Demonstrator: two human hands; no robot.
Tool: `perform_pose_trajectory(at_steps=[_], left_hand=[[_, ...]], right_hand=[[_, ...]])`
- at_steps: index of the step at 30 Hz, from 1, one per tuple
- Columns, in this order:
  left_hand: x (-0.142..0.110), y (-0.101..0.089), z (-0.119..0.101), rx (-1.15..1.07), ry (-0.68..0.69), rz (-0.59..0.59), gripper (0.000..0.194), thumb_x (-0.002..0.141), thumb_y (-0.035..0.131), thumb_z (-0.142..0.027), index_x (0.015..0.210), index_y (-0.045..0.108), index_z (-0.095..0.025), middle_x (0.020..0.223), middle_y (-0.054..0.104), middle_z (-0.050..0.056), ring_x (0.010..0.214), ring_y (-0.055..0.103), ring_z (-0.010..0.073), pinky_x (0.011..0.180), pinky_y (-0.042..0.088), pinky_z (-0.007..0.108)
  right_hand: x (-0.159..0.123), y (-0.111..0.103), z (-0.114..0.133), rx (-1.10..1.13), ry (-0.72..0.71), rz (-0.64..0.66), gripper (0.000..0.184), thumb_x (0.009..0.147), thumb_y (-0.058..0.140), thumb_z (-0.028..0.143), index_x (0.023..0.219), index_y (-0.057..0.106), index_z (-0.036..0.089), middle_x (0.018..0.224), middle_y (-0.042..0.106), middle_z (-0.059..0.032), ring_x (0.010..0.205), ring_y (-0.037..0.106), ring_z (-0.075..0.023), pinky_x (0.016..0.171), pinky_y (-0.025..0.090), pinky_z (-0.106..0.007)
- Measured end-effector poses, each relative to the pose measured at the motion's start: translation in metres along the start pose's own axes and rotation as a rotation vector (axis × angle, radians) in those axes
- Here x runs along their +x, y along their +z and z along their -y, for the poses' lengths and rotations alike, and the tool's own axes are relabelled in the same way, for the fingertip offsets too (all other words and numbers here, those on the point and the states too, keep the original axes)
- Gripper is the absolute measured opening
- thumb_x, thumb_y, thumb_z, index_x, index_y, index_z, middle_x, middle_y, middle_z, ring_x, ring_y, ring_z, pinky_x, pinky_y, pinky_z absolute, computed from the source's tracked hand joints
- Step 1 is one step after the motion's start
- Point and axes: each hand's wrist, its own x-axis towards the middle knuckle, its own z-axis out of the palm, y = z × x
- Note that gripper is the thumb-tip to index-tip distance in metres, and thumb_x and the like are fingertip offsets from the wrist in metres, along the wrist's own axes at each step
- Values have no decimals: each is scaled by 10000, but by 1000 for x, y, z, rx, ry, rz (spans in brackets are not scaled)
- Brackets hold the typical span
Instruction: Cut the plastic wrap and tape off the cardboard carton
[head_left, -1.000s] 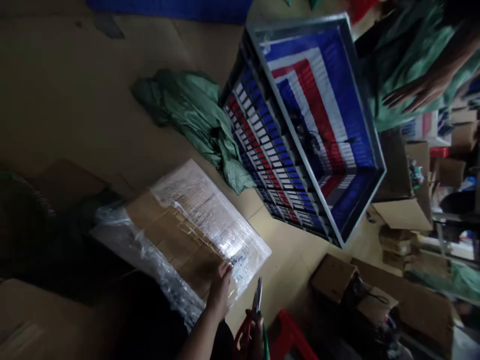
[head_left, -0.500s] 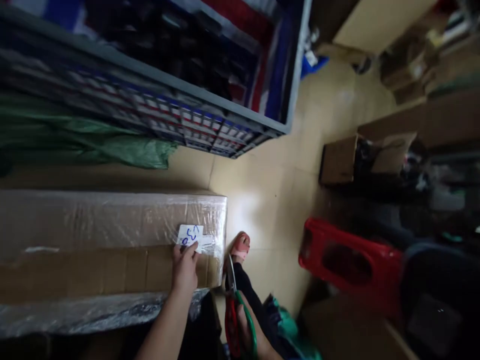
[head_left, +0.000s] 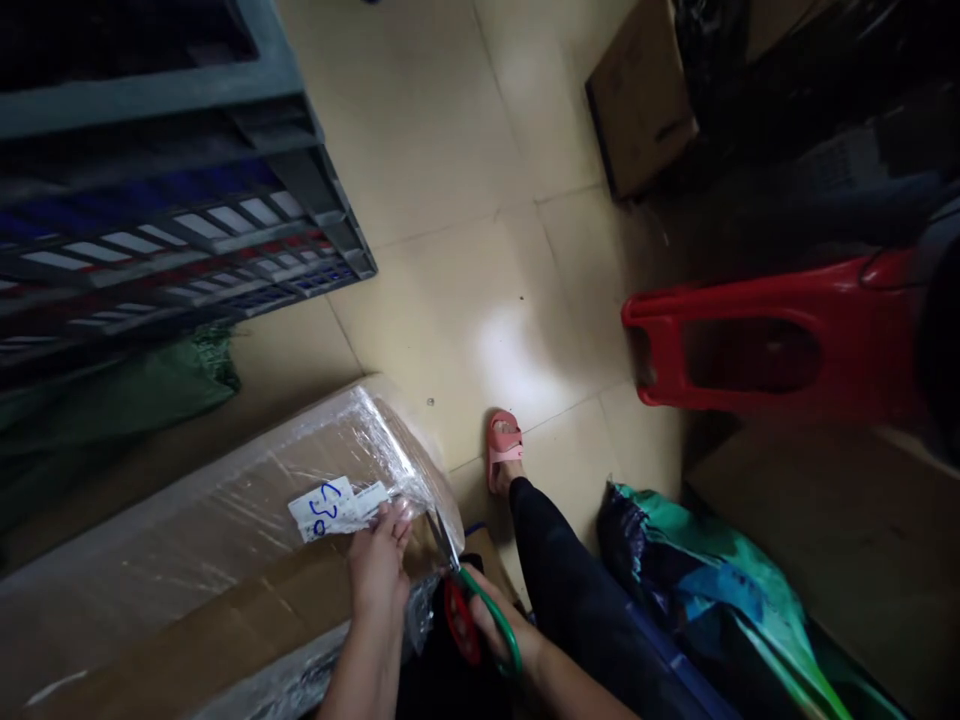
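Observation:
A long cardboard box [head_left: 247, 500] wrapped in clear plastic film lies at the lower left. On its top is a white label [head_left: 322, 508] with blue handwriting. My left hand [head_left: 381, 560] is at the box's near end, just right of the label, its fingers closed in a pinch on the plastic film [head_left: 390, 445]. In my right hand [head_left: 491, 615] is a pair of scissors [head_left: 487, 600] with one green and one red handle. The blades point up and left at the end edge of the box, close to my left fingertips. The blade tips are hard to make out.
A grey plastic crate [head_left: 330, 190] stands at the upper left, with a green sack [head_left: 135, 385] below it. To the right are a red plastic stool [head_left: 750, 290], a cardboard carton [head_left: 641, 100] and a green-blue bag [head_left: 720, 580]. My foot in a pink sandal [head_left: 504, 445] rests on the tiled floor [head_left: 435, 320].
My left hand has moved from the label to the film at the box end. The scissors have come up against that edge. The view has turned and shifted to the right.

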Motion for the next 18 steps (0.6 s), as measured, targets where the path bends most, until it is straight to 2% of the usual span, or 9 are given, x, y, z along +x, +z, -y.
perform_pose_trajectory(at_steps=[4,8,11,14,18], left_hand=[[-5,0,-1,27,6,-10,174,882,500,-49,749,569,-137,628,656,-26,526,619,61,519,485,146],[-5,-3,0,40,22,2,176,888,492,-50,766,578,-143,629,665,-31,530,627,63,506,498,139],[-5,-3,1,42,23,19,177,887,489,-45,778,592,-141,640,671,-24,535,628,59,507,500,129],[-10,-1,-1,-5,3,-3,194,877,482,-30,743,577,-133,633,662,-16,517,612,57,492,492,126],[-23,-5,-9,-134,-13,13,262,863,443,-40,631,503,-144,480,501,-75,317,389,27,369,398,128]], right_hand=[[14,-2,-2,16,-68,30,757,635,605,757,1166,543,221,736,461,17,511,382,-68,432,298,-182],[20,-7,5,-48,-60,39,694,645,641,699,1114,548,196,670,421,43,468,334,-52,405,261,-165],[22,-10,11,-104,-35,10,681,614,674,679,1053,570,168,638,408,60,406,269,-24,354,197,-156],[29,-8,16,-104,-32,-27,678,616,679,672,1025,583,140,540,377,83,366,260,-30,330,183,-158],[43,0,30,-102,-84,-22,657,626,680,663,1011,581,140,513,390,89,342,281,-28,318,202,-149]])
